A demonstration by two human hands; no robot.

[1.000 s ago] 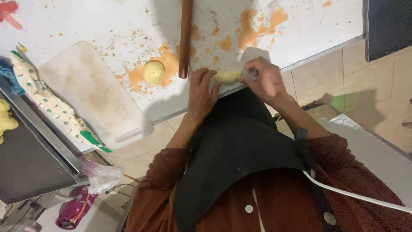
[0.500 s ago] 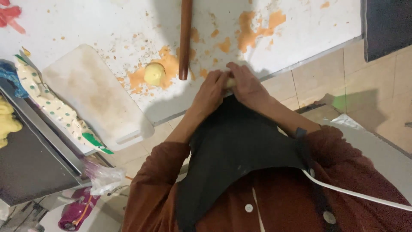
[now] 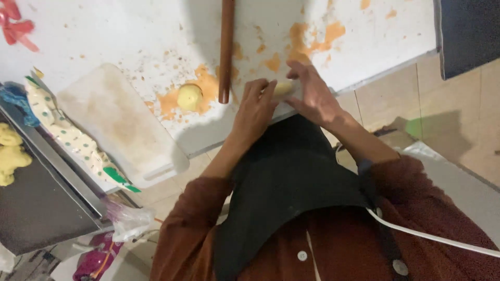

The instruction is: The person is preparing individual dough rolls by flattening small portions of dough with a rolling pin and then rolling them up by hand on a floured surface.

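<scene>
dough piece point(image 3: 283, 88) mostly hidden between hands, rolling pin point(image 3: 226, 49) cut off at far edge, yellow dough point(image 3: 10, 153) cropped left

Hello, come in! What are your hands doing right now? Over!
Left hand and right hand together on a yellow dough piece. Rolling pin and dough ball lie beside them.

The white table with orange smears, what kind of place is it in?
Probably a home kitchen or small food workshop: a wooden rolling pin and dough ball lie on the smeared table, and both hands press yellow dough.
</scene>
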